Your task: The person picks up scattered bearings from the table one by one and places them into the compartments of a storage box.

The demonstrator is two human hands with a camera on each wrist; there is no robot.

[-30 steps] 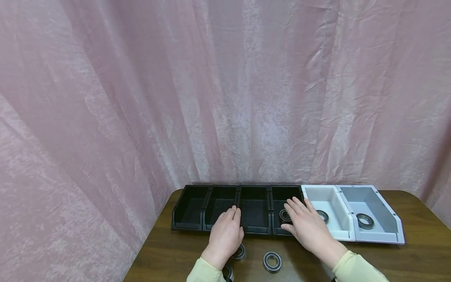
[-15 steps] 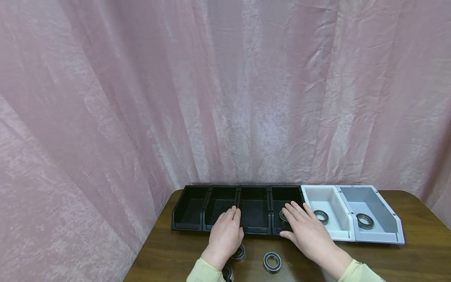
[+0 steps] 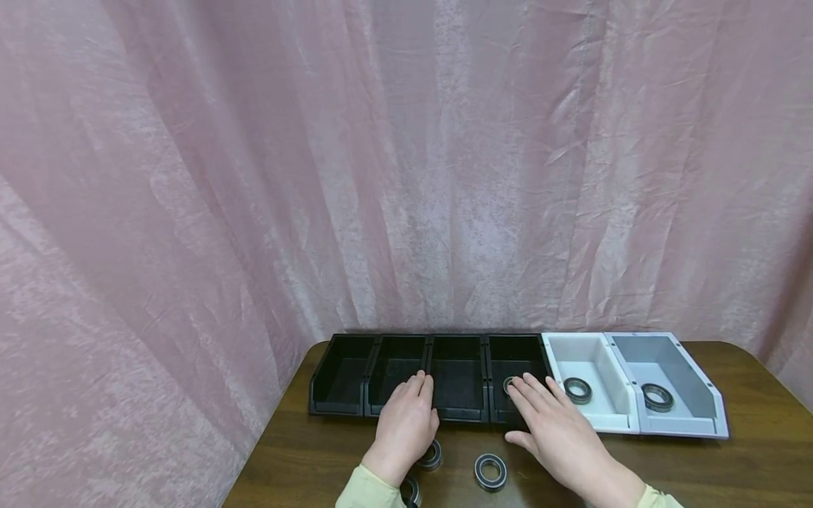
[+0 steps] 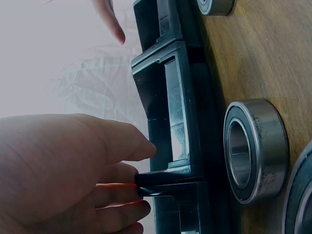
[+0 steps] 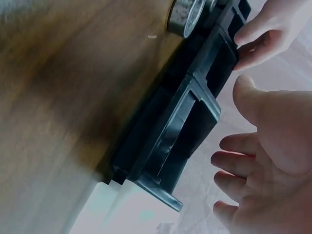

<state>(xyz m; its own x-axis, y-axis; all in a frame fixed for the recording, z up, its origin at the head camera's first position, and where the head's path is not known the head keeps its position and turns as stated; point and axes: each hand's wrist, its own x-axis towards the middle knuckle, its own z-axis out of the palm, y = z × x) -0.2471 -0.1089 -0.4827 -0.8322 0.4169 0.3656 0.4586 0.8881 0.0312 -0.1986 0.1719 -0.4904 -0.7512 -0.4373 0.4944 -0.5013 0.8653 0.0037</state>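
Observation:
My left hand (image 3: pixel 405 423) rests its fingertips on the divider between two black bins (image 3: pixel 457 415), fingers straight and close together. In the left wrist view those fingers lie by the bin's edge. My right hand (image 3: pixel 562 434) hovers over the front of the rightmost black bin, fingers straight, thumb apart, palm with nothing in it. A ball bearing (image 3: pixel 506 386) inside that bin is partly covered by the fingertips. Another bearing (image 3: pixel 568 399) lies in the white bin (image 3: pixel 619 422), and a third bearing (image 3: pixel 648 403) in the grey bin (image 3: pixel 686 427).
On the wooden table (image 3: pixel 305 451) in front of the bins lies a loose bearing (image 3: pixel 479 474). Two more, a bearing (image 3: pixel 438 460) and a bearing (image 3: pixel 416 485), are partly hidden by the left hand and wrist. A pink curtain (image 3: pixel 406 176) hangs behind the bins.
My right hand has drawn back slightly toward me, uncovering more of the bearing in the white bin. The left hand and the bearings have stayed in place.

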